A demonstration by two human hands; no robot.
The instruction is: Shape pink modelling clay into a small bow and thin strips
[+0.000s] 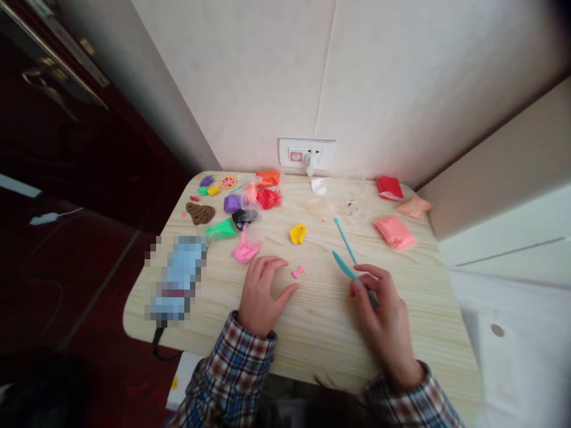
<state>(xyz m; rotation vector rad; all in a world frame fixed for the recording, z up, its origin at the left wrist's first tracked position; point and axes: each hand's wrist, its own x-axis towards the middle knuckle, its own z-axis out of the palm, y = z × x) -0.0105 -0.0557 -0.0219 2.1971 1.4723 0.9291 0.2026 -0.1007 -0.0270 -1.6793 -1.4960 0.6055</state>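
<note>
My left hand (pixel 264 294) rests on the table with thumb and fingers apart, just left of a small pink clay bow (pixel 298 272). Nothing is in its grasp. A teal plastic clay knife (pixel 344 266) is held in my right hand (pixel 381 309), its blade pointing up and to the left. Beyond that blade lies a thin teal modelling stick (pixel 345 239), its near end close to my right fingers. A yellow clay piece (pixel 298 234) sits farther back than the bow. Close to my left fingertips is a bag of pink clay (pixel 246 246).
Bags of green (pixel 222 229), black (pixel 244 219), purple (pixel 232 204) and red clay (pixel 269 198) lie at the back left, near brown clay (pixel 200 213) and small clay fruits. A pixelated phone-like object (pixel 179 276) with a cable is at left. Coral packets (pixel 395 232) lie right.
</note>
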